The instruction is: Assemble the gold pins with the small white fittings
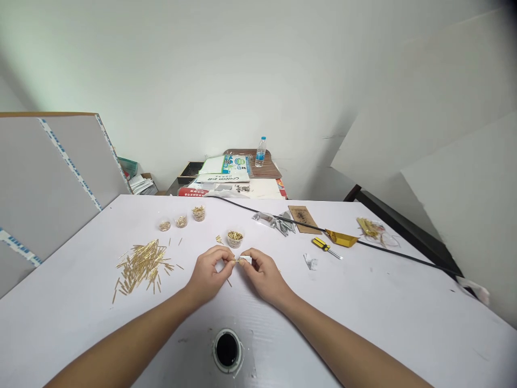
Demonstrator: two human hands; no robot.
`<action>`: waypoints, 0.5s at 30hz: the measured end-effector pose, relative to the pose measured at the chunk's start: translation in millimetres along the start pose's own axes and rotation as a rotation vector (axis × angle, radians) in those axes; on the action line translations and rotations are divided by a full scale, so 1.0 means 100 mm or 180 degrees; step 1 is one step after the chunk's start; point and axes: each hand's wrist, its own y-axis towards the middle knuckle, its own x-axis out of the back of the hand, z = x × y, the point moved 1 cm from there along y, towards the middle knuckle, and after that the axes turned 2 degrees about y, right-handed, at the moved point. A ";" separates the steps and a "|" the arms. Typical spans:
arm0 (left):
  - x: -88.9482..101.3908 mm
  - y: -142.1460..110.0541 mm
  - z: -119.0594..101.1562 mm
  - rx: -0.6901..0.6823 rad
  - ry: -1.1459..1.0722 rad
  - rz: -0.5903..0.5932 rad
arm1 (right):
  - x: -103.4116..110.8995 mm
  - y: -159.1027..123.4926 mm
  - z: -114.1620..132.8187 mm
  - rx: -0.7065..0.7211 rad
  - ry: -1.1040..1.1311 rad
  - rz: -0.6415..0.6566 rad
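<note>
Fingertips of both hands meet at the middle of the white table, and I see them pinching small parts between them: my left hand nips a thin brass pin between thumb and forefinger, while my right hand pinches a small white block the same way. Pin and block touch end to end, right between the two hands; whether the pin sits inside the block I cannot tell

From the hands, a small clear cup of brass bits stands just beside at 12 o'clock. A loose heap of brass pins lies at 9 o'clock, well apart. Three more small cups sit in a row at about 10 to 11 o'clock. At 2 o'clock I see a yellow-handled screwdriver near a gold-coloured scoop, with a black cable running across the table behind them. A round black hole in the tabletop lies at 6 o'clock, between my forearms. A water bottle stands far off at 12 o'clock, beyond the table
</note>
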 end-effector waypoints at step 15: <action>-0.02 0.01 -0.04 0.0317 -0.0270 -0.0021 | -0.03 -0.02 0.01 -0.0175 0.0586 0.0012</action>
